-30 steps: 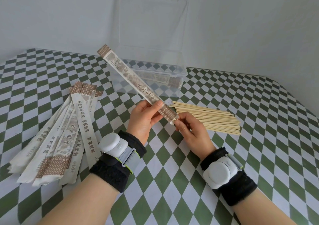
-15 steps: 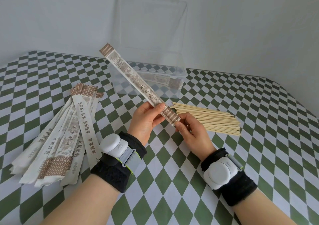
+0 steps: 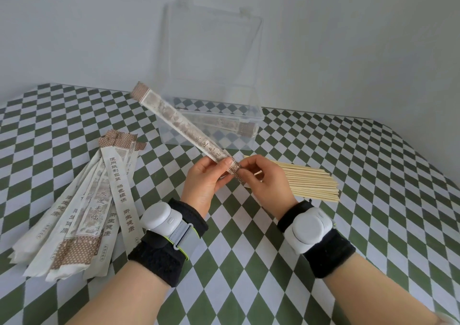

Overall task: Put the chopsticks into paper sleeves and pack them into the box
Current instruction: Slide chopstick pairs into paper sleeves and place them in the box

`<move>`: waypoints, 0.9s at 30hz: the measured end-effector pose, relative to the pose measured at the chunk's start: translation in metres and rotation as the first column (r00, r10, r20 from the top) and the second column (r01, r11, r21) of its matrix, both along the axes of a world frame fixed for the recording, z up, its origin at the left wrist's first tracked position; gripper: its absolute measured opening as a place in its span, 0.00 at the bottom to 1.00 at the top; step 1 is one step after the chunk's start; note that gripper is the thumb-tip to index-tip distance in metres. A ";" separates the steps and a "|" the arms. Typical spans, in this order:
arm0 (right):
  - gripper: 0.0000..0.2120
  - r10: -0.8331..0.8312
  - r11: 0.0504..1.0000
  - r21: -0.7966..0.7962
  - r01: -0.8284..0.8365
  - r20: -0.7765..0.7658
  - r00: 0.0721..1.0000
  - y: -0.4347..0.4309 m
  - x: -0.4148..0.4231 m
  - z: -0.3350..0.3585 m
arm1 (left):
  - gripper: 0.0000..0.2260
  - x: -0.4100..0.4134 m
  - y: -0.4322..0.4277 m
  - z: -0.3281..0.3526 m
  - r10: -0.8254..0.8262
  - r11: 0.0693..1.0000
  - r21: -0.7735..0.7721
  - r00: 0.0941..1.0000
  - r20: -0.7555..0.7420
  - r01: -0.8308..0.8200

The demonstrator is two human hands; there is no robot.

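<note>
Green-checkered tabletop [image 3: 373,155] carries a clear box [image 3: 224,141]. Just in front of it, the left hand [image 3: 204,182] and right hand [image 3: 266,182] both pinch the low end of a paper sleeve [image 3: 179,123]. Light, thin paper, I judge; it creases easily, so grip gently.

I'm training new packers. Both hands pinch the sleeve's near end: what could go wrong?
The sleeve is thin paper pinched only at its near end by the left hand and right hand; it may crease or tear.
The right hand hovers by the loose chopsticks; a nudge could scatter them.
</note>
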State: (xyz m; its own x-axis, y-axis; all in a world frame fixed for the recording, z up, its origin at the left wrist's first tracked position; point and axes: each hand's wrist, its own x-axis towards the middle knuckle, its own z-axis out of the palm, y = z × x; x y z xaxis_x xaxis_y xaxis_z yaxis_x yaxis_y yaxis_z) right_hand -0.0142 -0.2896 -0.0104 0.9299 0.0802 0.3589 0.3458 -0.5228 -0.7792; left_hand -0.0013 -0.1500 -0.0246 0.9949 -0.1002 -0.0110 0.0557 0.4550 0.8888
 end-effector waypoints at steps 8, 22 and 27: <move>0.03 -0.251 0.965 -0.048 0.257 0.106 0.962 -0.028 0.071 0.068 | 0.04 0.007 0.005 0.002 0.079 0.985 -0.140 0.988 -0.129 -0.097; 0.14 -0.216 0.642 -0.761 0.092 -0.064 0.974 -0.009 0.149 0.086 | 0.09 0.013 0.010 0.003 0.065 0.953 -0.273 0.968 -0.242 -0.132; 0.34 -0.252 0.595 -0.801 0.066 -0.108 0.962 -0.006 0.141 0.073 | 0.10 0.013 0.009 0.003 0.070 0.954 -0.265 0.966 -0.249 -0.138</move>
State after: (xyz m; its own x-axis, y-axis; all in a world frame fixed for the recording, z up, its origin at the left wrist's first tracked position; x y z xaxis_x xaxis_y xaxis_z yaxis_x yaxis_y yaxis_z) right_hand 0.1266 -0.2951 0.0626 0.9951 0.0876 0.0466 0.0911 -0.9928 -0.0779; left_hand 0.0115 -0.1410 -0.0217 0.9725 -0.0289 -0.2313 0.1857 0.6958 0.6938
